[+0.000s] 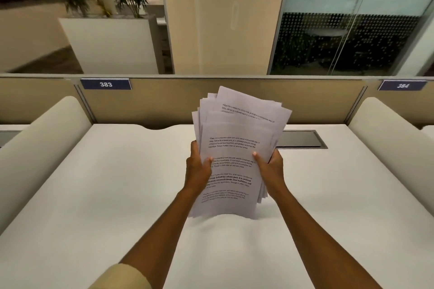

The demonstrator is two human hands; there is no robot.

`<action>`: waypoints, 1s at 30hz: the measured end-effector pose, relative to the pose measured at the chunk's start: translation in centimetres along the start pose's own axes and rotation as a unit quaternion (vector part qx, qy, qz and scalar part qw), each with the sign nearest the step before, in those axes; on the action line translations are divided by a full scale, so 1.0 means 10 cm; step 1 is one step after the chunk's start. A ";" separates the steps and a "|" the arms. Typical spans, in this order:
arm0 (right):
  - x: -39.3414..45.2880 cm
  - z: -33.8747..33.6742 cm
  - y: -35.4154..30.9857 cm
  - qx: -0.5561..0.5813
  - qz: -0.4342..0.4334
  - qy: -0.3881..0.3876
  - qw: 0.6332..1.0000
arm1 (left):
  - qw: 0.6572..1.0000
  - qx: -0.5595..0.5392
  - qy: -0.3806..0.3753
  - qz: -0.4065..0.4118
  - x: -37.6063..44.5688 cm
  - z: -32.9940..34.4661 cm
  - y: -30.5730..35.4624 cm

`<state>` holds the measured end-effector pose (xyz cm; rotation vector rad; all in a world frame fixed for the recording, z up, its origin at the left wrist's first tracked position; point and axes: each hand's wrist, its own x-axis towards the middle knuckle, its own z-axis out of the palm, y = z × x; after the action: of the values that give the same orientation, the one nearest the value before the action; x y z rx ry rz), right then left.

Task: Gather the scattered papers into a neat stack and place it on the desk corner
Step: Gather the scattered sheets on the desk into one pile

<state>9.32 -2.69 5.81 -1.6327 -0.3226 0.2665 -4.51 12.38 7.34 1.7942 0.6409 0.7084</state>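
A sheaf of thin, printed white papers (232,148) was held upright at the centre of the smooth, matte white worktop (105,195), lower edges touching its surface. The left hand (198,169) gripped the left margin; the right hand (270,169) gripped the right. Upper edges were fanned and misaligned. Bare worktop was available on both sides.

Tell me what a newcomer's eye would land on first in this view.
First, the sheaf of printed papers held upright at the centre, its sheets fanned unevenly at the top and its lower edge resting on the white desk. The left hand and right hand grip it from either side. Next, the blue number plates 383 and 384 on the beige partition behind.
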 end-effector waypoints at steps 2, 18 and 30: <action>0.00 -0.01 -0.05 -0.002 -0.016 0.008 1.000 | 1.000 -0.006 0.011 0.012 0.00 0.04 0.03; -0.23 -0.02 0.25 -0.068 -0.030 0.019 0.997 | 0.996 -0.049 0.060 -0.042 -0.23 0.23 -0.24; -0.26 -0.07 0.40 -0.063 -0.007 0.000 0.998 | 0.992 -0.075 0.053 -0.090 -0.26 0.29 -0.39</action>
<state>7.34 -4.62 1.81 -1.7537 -0.3558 0.2390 -4.54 9.82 2.42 1.5470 0.7888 0.7129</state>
